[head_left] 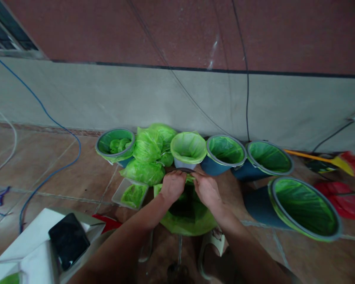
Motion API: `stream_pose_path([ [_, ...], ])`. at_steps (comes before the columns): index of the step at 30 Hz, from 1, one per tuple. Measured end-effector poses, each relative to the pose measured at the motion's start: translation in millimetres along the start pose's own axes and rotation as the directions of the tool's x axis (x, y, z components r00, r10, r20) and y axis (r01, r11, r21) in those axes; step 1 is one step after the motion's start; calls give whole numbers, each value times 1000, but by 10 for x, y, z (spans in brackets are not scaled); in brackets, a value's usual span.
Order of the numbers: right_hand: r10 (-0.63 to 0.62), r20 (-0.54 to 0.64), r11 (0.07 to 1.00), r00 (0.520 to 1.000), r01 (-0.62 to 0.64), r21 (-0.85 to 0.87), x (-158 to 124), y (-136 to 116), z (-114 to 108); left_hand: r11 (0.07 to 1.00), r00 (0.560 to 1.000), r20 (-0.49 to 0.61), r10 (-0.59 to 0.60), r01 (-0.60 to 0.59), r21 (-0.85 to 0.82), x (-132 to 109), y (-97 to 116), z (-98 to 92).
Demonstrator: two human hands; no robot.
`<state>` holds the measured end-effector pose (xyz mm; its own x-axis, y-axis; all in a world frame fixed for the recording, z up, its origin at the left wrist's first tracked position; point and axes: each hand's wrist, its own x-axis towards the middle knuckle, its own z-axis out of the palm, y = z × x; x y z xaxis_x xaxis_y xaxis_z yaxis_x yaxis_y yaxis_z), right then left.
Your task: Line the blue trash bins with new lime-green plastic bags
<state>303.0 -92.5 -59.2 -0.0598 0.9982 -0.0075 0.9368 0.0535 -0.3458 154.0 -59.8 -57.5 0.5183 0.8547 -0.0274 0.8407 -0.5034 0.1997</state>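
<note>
Liner (192, 227): thin plas.; bags (148, 145): crinkly, semi-gloss plas.; bins (260, 207): smooth plas.; wall (130, 94): matt.

Both bare forearms (130, 234) reach forward and converge, the hands (174, 185) near each other, backs up, fingers (180, 176) curled.

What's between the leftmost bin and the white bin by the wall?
Not bare: bulging green bags lie heaped between the leftmost bin and the white bin, as the head view shows.
</note>
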Motion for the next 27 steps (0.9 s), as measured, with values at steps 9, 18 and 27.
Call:
stream_pose_path([
  [9,214,-62,973,975,-218,-71,10,248,-224,973,966,123,-227,220,71,46,-366,40],
  [18,404,132,907,905,-377,-189,35,689,-404,921,923,49,-381,374,112,58,-683,47],
  [27,220,114,970,969,-204,-134,-52,182,-86,966,966,14,-258,258,19,63,-336,-54],
])
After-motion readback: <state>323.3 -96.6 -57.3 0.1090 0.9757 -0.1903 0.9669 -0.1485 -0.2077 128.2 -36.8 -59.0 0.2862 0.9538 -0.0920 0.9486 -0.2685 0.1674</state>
